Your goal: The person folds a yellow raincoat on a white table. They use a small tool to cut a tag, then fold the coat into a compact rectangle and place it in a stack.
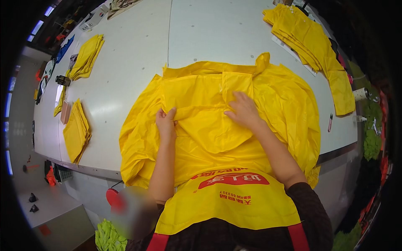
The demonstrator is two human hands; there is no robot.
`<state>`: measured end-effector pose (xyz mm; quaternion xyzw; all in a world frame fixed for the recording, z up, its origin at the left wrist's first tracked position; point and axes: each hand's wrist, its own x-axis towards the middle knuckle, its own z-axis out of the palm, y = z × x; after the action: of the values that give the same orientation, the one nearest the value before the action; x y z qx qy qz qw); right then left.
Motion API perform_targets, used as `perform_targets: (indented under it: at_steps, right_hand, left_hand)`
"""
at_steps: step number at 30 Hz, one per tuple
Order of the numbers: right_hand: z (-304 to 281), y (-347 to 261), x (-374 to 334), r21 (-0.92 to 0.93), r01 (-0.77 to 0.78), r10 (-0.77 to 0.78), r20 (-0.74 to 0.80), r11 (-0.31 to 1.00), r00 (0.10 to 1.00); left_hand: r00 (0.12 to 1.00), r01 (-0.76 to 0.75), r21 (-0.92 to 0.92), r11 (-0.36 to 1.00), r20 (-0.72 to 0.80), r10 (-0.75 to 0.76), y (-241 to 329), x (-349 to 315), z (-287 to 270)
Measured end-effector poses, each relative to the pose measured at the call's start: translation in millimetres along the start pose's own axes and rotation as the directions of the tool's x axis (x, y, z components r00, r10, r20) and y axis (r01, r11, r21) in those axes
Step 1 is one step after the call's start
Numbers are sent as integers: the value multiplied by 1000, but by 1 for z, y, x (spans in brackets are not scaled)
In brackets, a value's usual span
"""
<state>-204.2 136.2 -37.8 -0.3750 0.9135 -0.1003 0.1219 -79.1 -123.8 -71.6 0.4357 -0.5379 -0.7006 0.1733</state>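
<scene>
A large, thin yellow garment (209, 88) lies spread and rumpled on the white table in front of me. It looks like a jacket, with a collar-like band along its far edge and puffed sides at left and right. A fold of its cloth is pinched between the thumb and fingers of my left hand (166, 123). My right hand (243, 111) rests on the garment's middle, just below a stitched vertical strip, with thumb and fingers apart. Nearest my body, the lower part of the garment runs under the yellow apron (230, 209) I wear, which has red print and red straps.
Folded yellow pieces lie on the table (201, 33) at left, in an upper stack (86, 58) and a lower stack (77, 131). A bigger yellow pile (301, 37) sits at far right. Near the right edge are a slim pink-and-black tool (330, 123) and a thread cone (360, 94).
</scene>
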Motion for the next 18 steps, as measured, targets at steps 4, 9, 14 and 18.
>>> perform_targets:
  at_steps: [4, 9, 14, 18]
  right_hand:
    - [39, 2, -7, 46, 85, -78, -124, 995, 989]
    - [42, -3, -15, -37, 143, -147, -200, 989, 969]
    - [41, 5, -23, 97, 219, -216, -36, 971, 976]
    - [25, -5, -27, 142, 214, -152, -356, 967, 922]
  left_hand:
    - [676, -731, 319, 603, 224, 702, 2, -14, 31]
    - [424, -856, 506, -105, 804, 417, 3, -68, 96]
    - [575, -809, 588, -10, 794, 200, -30, -55, 112]
    - [595, -803, 581, 134, 797, 102, -20, -57, 106]
